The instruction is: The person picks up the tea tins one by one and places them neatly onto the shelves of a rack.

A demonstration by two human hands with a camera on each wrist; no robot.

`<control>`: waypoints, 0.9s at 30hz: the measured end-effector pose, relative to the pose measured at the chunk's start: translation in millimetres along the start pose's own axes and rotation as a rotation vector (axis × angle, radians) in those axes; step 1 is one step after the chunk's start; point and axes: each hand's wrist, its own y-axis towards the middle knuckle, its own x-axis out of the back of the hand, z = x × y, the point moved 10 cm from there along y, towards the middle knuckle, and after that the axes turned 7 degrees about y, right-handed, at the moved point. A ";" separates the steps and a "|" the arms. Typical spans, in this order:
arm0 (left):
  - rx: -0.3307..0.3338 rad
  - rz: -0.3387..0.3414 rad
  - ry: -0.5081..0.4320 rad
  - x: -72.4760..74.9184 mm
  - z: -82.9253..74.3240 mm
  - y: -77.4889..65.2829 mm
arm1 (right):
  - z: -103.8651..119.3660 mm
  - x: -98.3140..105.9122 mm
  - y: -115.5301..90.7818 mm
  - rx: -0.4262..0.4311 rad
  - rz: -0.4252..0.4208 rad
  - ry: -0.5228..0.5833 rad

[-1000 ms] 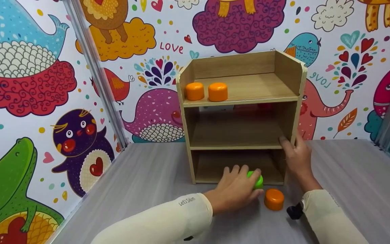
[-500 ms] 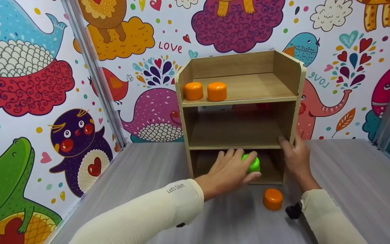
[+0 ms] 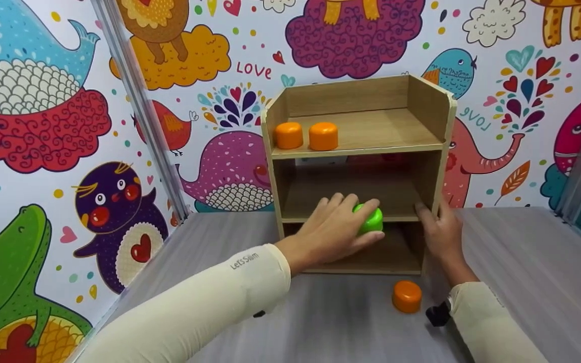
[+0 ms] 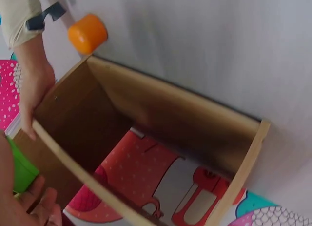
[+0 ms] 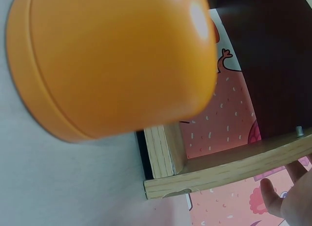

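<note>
My left hand (image 3: 328, 229) grips a bright green rounded cylinder (image 3: 372, 223) in front of the shelf's middle board, with its fingers over the top and the thumb below. Part of the green cylinder (image 4: 22, 170) is also visible in the left wrist view, at the left edge. My right hand (image 3: 444, 234) holds the right side panel of the small wooden shelf (image 3: 386, 126), thumb at the inner side and fingers around the outside. On the table, in front of the shelf's right corner, stands an orange rounded cylinder (image 3: 407, 297); it looms large in the right wrist view.
Two more orange cylinders, a left one (image 3: 289, 135) and a right one (image 3: 324, 136), sit on the shelf's top level at the left. The grey table (image 3: 230, 252) is bordered by walls (image 3: 361, 30) printed with cartoon animals.
My left hand has lifted the green cylinder from near the table, past the bottom compartment, up to the middle board. The right hand keeps its hold on the side panel.
</note>
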 end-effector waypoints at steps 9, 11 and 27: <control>-0.038 -0.029 -0.013 24.3 15.6 14.0 | -0.6 0.7 1.0 0.014 -0.001 0.000; -0.044 -0.029 -0.007 27.9 18.5 15.3 | -0.7 0.7 0.8 0.015 0.000 -0.002; -0.118 -0.147 0.071 69.0 27.3 25.5 | -0.8 -2.5 -0.8 -0.007 0.023 -0.005</control>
